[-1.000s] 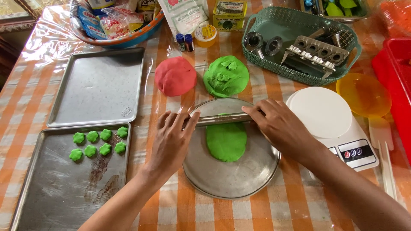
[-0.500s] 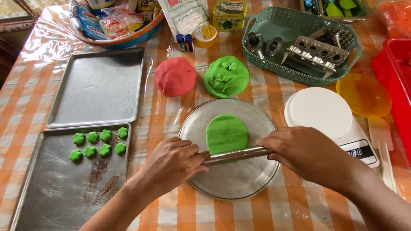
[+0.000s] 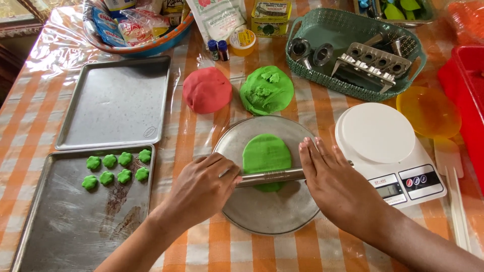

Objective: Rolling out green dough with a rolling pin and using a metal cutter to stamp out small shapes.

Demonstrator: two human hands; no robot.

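On the round metal plate [image 3: 267,216] lies a flat oval of green dough [image 3: 266,153]. Across it I press a thin steel rolling pin [image 3: 270,176]: my left hand [image 3: 201,189] curls loosely over one end, my right hand [image 3: 335,184] lies open and flat on the other.

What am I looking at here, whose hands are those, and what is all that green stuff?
The camera sits on a person's head and looks down, so the hands belong to that person. The left hand and right hand press a metal rolling pin over flat green dough on a round metal plate. Behind it lie a red dough ball and more green dough. On the left, a baking tray holds small green flower shapes. A white kitchen scale stands on the right.
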